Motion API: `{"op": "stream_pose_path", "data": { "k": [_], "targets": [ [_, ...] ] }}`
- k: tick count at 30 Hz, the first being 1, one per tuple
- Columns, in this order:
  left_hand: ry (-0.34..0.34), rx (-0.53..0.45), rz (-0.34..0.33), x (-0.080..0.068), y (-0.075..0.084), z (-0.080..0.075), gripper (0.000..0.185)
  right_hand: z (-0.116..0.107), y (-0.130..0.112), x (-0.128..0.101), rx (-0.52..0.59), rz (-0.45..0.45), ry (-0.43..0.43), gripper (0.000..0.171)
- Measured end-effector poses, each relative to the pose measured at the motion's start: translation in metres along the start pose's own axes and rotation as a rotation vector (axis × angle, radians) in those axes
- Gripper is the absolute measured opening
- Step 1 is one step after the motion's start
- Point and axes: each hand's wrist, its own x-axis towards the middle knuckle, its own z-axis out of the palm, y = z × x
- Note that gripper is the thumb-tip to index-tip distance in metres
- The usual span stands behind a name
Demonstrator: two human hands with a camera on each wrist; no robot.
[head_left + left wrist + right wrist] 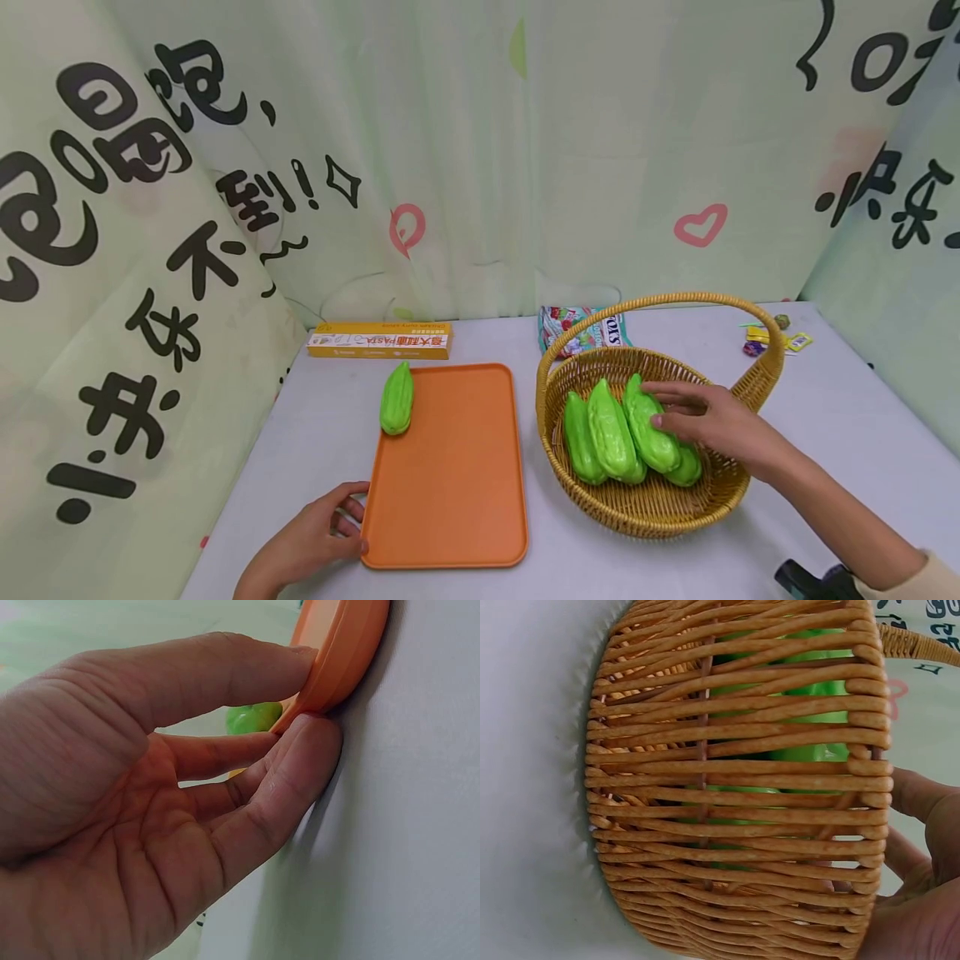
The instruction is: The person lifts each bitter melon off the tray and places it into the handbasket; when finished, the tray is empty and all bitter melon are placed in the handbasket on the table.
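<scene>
My left hand (315,533) pinches the left edge of an orange tray (450,483) near its front corner; in the left wrist view its thumb (262,671) lies on the rim. One green pepper (397,398) rests across the tray's far left corner. To the right, a wicker basket (637,527) holds several more peppers. Over its right side reaches my right hand (712,421), thumb and fingers about the upper part of a pepper (648,429) that lies among the others. In the right wrist view, the basket wall (742,776) hides most of the fingers.
An orange pasta box (380,341) lies behind the tray. Behind the basket is a teal snack bag (558,325), with small wrapped items (757,337) farther right. The tall basket handle (697,297) arches over the peppers. Printed curtains enclose the white table.
</scene>
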Motion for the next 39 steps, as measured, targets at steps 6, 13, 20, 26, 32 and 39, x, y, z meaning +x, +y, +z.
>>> {"op": "stream_pose_path", "data": {
  "k": [6, 13, 20, 26, 32, 39],
  "targets": [
    [0.003, -0.001, -0.007, 0.000, 0.001, 0.000, 0.072, -0.005, -0.018, -0.007, -0.126, -0.005, 0.039, 0.054],
    [0.005, -0.002, -0.019, -0.001, 0.003, -0.001, 0.073, 0.012, -0.071, -0.024, 0.075, -0.142, -0.072, 0.042],
    [0.003, -0.004, -0.007, -0.003, 0.004, -0.001, 0.073, 0.069, -0.121, -0.011, 0.209, -0.277, -0.198, 0.045],
    [0.001, -0.010, -0.019, -0.001, 0.003, 0.000, 0.073, 0.127, -0.146, 0.026, 0.292, -0.256, -0.232, 0.046],
    [0.005, 0.005, -0.012, 0.001, 0.002, 0.001, 0.073, 0.178, -0.161, 0.075, 0.330, -0.208, -0.156, 0.042],
    [0.013, 0.021, 0.007, 0.000, 0.003, 0.000, 0.071, 0.216, -0.165, 0.126, 0.334, -0.131, -0.036, 0.040]
  ]
}}
